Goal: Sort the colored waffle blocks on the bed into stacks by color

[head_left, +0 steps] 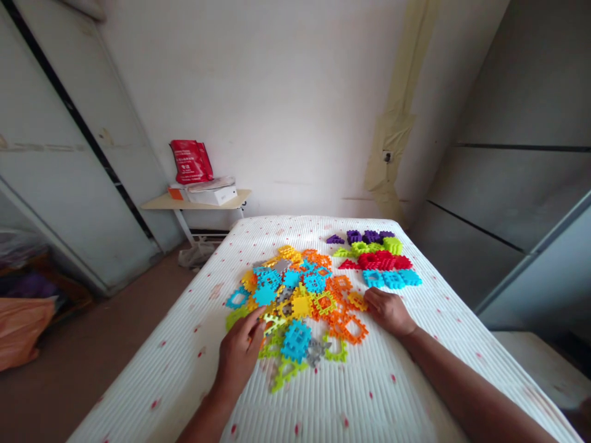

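A loose heap of flat plastic interlocking blocks with notched edges lies on the bed or table cover, in blue, yellow, orange, green and grey. At the heap's left side, my left hand [239, 349] pinches the edge of a light green interlocking block [275, 322]. My right hand [388, 311] is at the heap's right edge, its curled fingers on a small yellow interlocking block [357, 301]. Between the hands lie a flat yellow block [301, 306], a blue block [296, 340] and an orange frame-shaped block [354, 328].
Colour-sorted rows stand beyond my right hand: blue blocks [392, 279], red blocks [383, 261], green blocks [392, 246] and purple blocks [372, 237]. A white ribbed cover [351, 406] lies underneath. Back left, a small table [161, 202] bears boxes and a red bag [190, 161].
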`<action>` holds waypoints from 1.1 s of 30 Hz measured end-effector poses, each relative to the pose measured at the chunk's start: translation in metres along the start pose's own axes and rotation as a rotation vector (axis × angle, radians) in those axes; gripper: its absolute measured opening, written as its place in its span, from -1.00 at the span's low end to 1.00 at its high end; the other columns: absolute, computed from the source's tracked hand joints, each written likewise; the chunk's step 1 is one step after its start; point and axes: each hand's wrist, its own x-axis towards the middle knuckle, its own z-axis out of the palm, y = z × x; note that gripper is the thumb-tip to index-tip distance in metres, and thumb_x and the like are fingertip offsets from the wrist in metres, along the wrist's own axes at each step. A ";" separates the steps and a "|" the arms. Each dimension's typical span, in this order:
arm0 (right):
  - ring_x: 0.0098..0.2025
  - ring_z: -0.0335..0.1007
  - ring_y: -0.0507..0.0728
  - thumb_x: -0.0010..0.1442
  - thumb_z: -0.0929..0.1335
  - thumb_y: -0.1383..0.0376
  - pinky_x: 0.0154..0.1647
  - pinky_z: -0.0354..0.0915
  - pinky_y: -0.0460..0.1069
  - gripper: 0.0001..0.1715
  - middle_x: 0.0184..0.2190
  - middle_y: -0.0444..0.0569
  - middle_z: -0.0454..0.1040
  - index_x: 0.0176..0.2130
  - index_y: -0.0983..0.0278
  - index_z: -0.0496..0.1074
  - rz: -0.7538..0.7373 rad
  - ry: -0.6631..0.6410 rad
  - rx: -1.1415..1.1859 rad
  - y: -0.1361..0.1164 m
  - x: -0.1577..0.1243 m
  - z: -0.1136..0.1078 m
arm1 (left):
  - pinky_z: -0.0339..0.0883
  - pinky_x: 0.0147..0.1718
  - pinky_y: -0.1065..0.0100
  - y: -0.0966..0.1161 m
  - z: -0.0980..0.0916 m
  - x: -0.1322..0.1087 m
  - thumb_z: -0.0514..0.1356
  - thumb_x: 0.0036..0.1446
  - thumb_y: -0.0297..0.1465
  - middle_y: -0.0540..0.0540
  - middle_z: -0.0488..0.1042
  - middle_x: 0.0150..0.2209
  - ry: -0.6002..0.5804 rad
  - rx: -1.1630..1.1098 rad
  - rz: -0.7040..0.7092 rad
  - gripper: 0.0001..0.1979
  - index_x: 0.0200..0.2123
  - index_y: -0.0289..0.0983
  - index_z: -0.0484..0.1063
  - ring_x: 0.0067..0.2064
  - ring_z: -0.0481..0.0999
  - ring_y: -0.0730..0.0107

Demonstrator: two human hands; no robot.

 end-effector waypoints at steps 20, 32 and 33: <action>-0.50 0.21 -0.01 0.21 0.12 0.43 -0.48 0.03 -0.11 -0.70 -0.50 -0.07 0.35 -0.46 0.28 0.31 0.008 -0.025 0.019 0.000 0.001 -0.002 | 0.36 -0.28 0.30 0.006 -0.011 -0.006 0.12 0.06 -0.48 -0.04 0.53 -0.35 -0.028 0.179 0.211 -0.86 -0.33 -0.20 0.46 -0.31 0.48 0.35; -0.51 0.15 -0.02 0.22 0.12 0.44 -0.47 -0.01 -0.10 -0.70 -0.50 -0.09 0.32 -0.49 0.28 0.27 0.046 -0.060 0.038 -0.004 0.003 0.000 | 0.37 -0.20 0.30 0.058 0.013 0.099 0.16 0.04 -0.46 -0.02 0.53 -0.33 -0.050 -0.133 0.186 -0.89 -0.37 -0.21 0.48 -0.24 0.48 0.37; -0.51 0.15 -0.02 0.22 0.12 0.44 -0.47 -0.01 -0.09 -0.70 -0.50 -0.09 0.32 -0.49 0.28 0.26 0.045 -0.059 0.035 -0.004 0.003 0.000 | 0.36 -0.18 0.29 0.066 0.026 0.117 0.17 0.02 -0.46 -0.02 0.53 -0.33 -0.080 -0.154 0.174 -0.89 -0.38 -0.21 0.49 -0.23 0.47 0.36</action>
